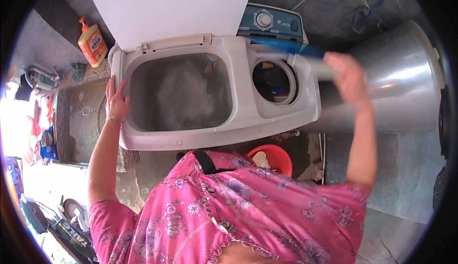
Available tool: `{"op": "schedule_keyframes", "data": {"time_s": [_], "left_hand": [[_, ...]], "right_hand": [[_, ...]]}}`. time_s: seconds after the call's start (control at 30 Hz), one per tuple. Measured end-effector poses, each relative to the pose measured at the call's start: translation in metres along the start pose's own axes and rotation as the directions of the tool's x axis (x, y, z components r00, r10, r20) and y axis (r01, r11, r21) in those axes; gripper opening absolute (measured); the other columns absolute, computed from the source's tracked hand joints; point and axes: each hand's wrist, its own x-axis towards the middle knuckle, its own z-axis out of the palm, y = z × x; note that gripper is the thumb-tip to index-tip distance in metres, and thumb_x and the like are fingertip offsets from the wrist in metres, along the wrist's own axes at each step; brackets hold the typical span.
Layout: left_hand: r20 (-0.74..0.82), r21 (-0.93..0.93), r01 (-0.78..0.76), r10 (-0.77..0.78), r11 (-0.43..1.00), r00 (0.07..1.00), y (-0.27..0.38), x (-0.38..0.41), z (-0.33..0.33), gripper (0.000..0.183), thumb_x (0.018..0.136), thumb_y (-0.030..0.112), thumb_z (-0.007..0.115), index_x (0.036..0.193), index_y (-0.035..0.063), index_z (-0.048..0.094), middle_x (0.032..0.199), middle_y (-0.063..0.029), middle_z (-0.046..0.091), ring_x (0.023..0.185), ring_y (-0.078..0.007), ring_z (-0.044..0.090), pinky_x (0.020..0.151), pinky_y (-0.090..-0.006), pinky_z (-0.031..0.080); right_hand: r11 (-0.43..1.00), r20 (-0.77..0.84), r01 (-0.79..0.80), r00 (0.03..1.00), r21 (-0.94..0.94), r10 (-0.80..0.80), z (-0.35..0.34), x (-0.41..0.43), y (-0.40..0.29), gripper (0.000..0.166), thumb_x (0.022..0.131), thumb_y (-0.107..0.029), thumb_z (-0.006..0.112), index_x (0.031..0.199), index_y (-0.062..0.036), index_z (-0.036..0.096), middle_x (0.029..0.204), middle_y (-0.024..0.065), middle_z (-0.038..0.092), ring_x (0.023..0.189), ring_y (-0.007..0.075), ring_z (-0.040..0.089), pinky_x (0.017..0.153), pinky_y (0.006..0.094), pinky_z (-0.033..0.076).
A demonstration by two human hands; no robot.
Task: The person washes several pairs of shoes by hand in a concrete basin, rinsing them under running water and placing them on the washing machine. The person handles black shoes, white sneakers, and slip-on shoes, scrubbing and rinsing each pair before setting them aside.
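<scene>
A twin-tub washing machine [243, 128] stands before me, its wide white lid [171, 9] raised. Cloudy water fills the left wash tub [182, 92]. The smaller round spin tub [273, 81] on the right is uncovered, with dark and blue items inside. My left hand [117, 99] rests with spread fingers on the machine's left rim, holding nothing. Over the right side, my right hand [345, 76] is blurred by motion, its fingers on the edge of a blue spin-tub lid [304, 49] that is tilted up below the control panel [270, 20].
An orange-labelled pump bottle [93, 45] stands on a stone sink ledge at left, beside a stone sink [84, 113]. At right lies a large metal cylinder [393, 81]. A red bucket [282, 158] holding pale items is below the machine's front edge.
</scene>
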Motion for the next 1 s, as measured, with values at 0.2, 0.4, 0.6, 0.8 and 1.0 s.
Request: {"op": "schedule_keyframes", "data": {"time_s": [0.2,0.4,0.6,0.8,1.0], "left_hand": [[0.005,-0.005,-0.035,0.035,0.999,0.999,0.007,0.006,0.007,0.060,0.074,0.005,0.059,0.133,0.0153,0.053,0.155,-0.0186,0.023,0.144,-0.0384,0.022,0.117,-0.0439,0.027],[-0.007,-0.019,-0.033,0.033,0.999,0.999,-0.009,0.003,0.008,0.060,0.071,0.004,0.059,0.131,0.0144,0.055,0.155,-0.0199,0.025,0.142,-0.0399,0.023,0.117,-0.0453,0.024],[-0.047,-0.016,-0.048,0.047,0.999,0.998,0.002,0.006,0.008,0.059,0.073,0.010,0.061,0.131,0.0201,0.056,0.153,-0.0199,0.028,0.141,-0.0396,0.027,0.116,-0.0451,0.027],[-0.036,-0.013,-0.016,0.016,1.000,0.999,0.005,0.007,0.004,0.059,0.073,0.011,0.061,0.131,0.0221,0.057,0.153,-0.0184,0.030,0.141,-0.0392,0.028,0.116,-0.0444,0.029],[0.029,-0.006,0.052,-0.052,0.999,0.998,0.008,0.000,-0.004,0.059,0.077,0.017,0.062,0.135,0.0281,0.053,0.157,-0.0153,0.024,0.145,-0.0351,0.022,0.115,-0.0443,0.032]], "right_hand": [[0.981,-0.071,-0.085,0.995,-0.173,0.074,0.128,-0.150,-0.081,0.048,0.072,-0.006,0.070,0.119,-0.0083,0.064,0.122,0.0087,0.062,0.112,0.0293,0.059,0.095,0.0445,0.047],[0.992,0.149,-0.105,0.984,0.072,0.094,0.166,-0.153,-0.089,0.079,0.060,-0.039,0.081,0.129,-0.0095,0.057,0.130,0.0137,0.054,0.125,0.0321,0.047,0.100,0.0468,0.041],[0.984,0.020,-0.119,0.993,0.134,0.117,0.192,-0.055,-0.035,0.061,0.080,-0.017,0.073,0.136,-0.0082,0.051,0.135,0.0165,0.054,0.122,0.0335,0.052,0.098,0.0433,0.044],[0.931,-0.071,0.046,0.994,-0.362,-0.077,0.247,0.111,0.050,0.065,0.080,-0.014,0.071,0.140,-0.0150,0.046,0.138,0.0119,0.049,0.119,0.0321,0.052,0.095,0.0411,0.048],[0.902,0.069,0.276,0.961,-0.331,-0.268,0.262,0.150,0.129,0.041,0.086,-0.002,0.057,0.127,-0.0086,0.055,0.133,0.0137,0.052,0.118,0.0326,0.052,0.094,0.0408,0.048]]}}
